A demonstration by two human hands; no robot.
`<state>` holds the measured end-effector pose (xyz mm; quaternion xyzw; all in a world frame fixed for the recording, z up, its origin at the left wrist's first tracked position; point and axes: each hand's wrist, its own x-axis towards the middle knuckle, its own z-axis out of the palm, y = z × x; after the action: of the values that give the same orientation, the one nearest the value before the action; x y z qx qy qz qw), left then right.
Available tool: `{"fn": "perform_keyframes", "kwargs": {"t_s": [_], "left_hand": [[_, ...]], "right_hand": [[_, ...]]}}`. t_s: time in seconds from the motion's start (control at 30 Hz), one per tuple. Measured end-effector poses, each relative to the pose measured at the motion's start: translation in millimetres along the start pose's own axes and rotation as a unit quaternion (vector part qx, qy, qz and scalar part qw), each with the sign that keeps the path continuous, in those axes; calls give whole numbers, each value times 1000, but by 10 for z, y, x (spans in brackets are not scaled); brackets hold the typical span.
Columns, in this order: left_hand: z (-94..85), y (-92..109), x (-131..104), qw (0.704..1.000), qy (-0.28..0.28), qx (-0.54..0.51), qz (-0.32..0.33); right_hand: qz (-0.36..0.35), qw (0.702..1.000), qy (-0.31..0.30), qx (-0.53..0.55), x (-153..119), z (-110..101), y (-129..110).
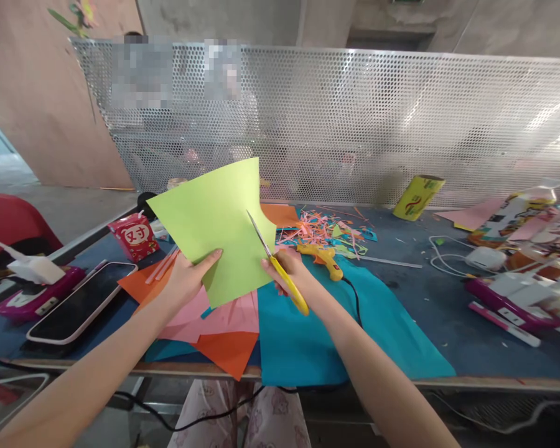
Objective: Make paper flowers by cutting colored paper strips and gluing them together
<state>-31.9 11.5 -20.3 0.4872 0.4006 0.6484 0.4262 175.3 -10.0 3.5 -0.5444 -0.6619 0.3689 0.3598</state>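
Note:
A light green sheet [214,218] is held up over the table by my left hand [193,274], its thumb on the near face and the fingers hidden behind. My right hand [287,270] grips yellow-handled scissors [292,286]. One blade lies across the front of the sheet near its curved right edge; the other blade is not visible. Beneath them are pink sheets [228,320], an orange sheet [228,351] and a large blue sheet [298,348]. A yellow glue gun [326,258] rests just beyond my right hand.
Paper scraps [326,230] are heaped behind the glue gun. A phone [81,305], a red carton [135,236] and a purple power strip [42,292] are at left. Right are a yellow tube [417,198], a charger [485,258] and another power strip [513,302]. A perforated metal screen [354,124] stands behind.

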Motion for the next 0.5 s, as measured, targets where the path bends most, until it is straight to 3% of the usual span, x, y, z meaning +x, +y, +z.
{"fn": "perform_keyframes", "kwargs": {"t_s": [0.13,0.33,0.5], "left_hand": [[-20,-11,-11,1000,3,15,-5],[-11,-4,2,1000,-3,-3,-1],[-22,12,-17,998,-32,-13,-49]], "right_hand": [[22,999,-19,19,-27,3,-41],[20,1000,16,-1,-74,8,-90],[7,997,-49,57,-35,-11,-53]]}}
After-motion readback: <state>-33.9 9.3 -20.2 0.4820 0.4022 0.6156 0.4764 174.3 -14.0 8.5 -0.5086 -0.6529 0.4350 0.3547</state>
